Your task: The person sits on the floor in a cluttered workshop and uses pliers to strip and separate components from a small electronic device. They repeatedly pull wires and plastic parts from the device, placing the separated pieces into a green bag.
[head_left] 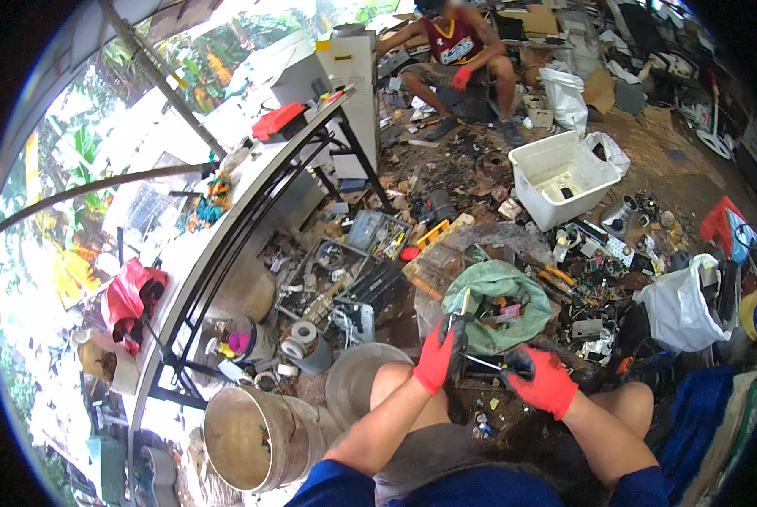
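Both my hands wear red and black gloves. My left hand (442,351) grips a small dark metal part (456,325) just in front of a green sack (498,291). My right hand (543,378) is closed on the handle of a thin screwdriver (484,362), whose shaft points left toward the part in my left hand. The two hands sit close together above my bare knees. The green sack lies open on the ground and holds scrap pieces.
A white plastic tub (564,173) stands at the upper right, a white bag (678,308) at the right. Metal buckets (256,439) stand at my lower left beside a long workbench (226,237). Another person (463,51) in red gloves sits at the back. Scrap electronics cover the ground.
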Action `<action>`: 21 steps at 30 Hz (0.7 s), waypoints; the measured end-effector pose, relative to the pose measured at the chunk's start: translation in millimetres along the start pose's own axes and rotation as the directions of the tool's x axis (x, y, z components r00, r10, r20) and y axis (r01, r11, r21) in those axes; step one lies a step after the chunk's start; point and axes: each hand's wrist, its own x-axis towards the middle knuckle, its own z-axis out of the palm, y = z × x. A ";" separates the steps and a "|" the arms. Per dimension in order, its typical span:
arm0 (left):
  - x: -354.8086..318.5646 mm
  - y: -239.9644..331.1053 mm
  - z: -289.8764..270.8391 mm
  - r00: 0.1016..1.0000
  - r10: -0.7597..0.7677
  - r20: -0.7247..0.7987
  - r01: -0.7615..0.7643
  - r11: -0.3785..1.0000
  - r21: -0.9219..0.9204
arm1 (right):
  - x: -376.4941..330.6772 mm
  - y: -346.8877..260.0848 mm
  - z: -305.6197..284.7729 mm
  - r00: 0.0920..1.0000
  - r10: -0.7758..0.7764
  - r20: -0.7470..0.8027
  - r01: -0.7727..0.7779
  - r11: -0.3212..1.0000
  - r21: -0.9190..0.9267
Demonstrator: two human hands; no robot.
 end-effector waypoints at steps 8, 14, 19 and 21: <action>3.9 -17.2 -10.7 0.998 0.011 -0.057 -0.012 1.000 -0.006 | -2.6 12.8 -6.9 0.998 -0.033 0.048 0.035 0.998 -0.043; -1.6 13.3 21.4 0.998 0.039 -0.057 -0.036 0.998 0.047 | 3.9 -1.9 -21.7 0.967 0.098 0.236 -0.100 0.995 -0.006; -0.1 4.5 13.0 0.997 0.038 -0.063 -0.034 0.998 0.059 | 2.6 11.3 -10.5 0.995 -0.103 -0.008 0.103 0.994 -0.032; 0.3 -1.2 3.9 1.000 -0.003 0.000 0.003 1.000 0.012 | 1.9 16.9 -6.1 0.991 -0.124 -0.047 0.124 0.992 -0.005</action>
